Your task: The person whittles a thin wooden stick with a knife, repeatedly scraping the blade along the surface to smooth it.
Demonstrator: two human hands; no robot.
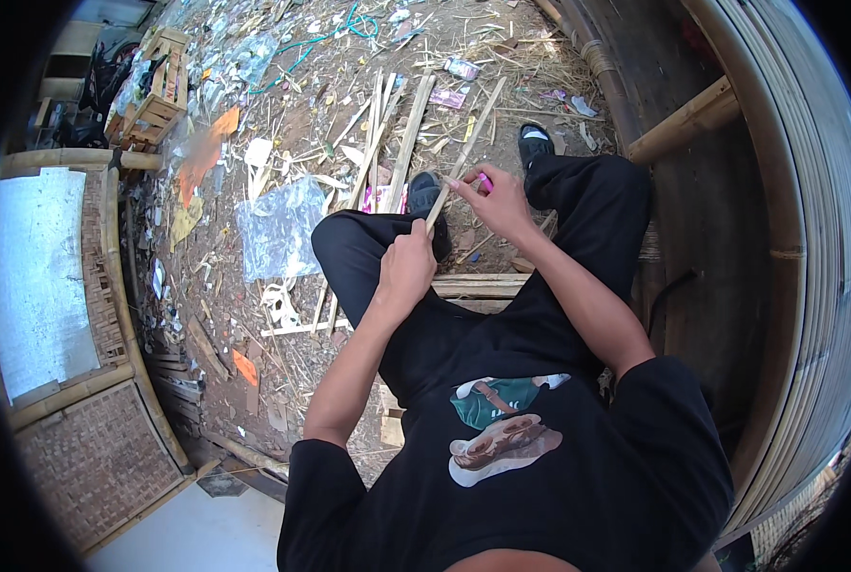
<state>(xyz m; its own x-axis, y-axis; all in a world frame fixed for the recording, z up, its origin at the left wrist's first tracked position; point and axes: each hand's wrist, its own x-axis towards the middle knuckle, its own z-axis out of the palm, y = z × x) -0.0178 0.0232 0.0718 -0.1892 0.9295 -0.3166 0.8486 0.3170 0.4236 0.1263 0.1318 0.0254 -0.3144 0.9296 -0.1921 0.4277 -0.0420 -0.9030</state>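
A long, thin bamboo strip [473,138] slants up and away from my lap, in front of my knees. My left hand [406,267] is closed around its near end, beside my left knee. Further along, my right hand [500,205] is curled with its thumb against the strip. A small bright pink object [485,183] shows between the right fingers; most of it is hidden, so its kind is unclear.
Several bamboo strips [411,133] lie on the littered ground ahead. A clear plastic sheet [280,229] lies left of my knee, and a wooden crate [156,91] stands at the far left. Woven bamboo panels [101,448] are at left; a bamboo wall [788,238] curves along the right.
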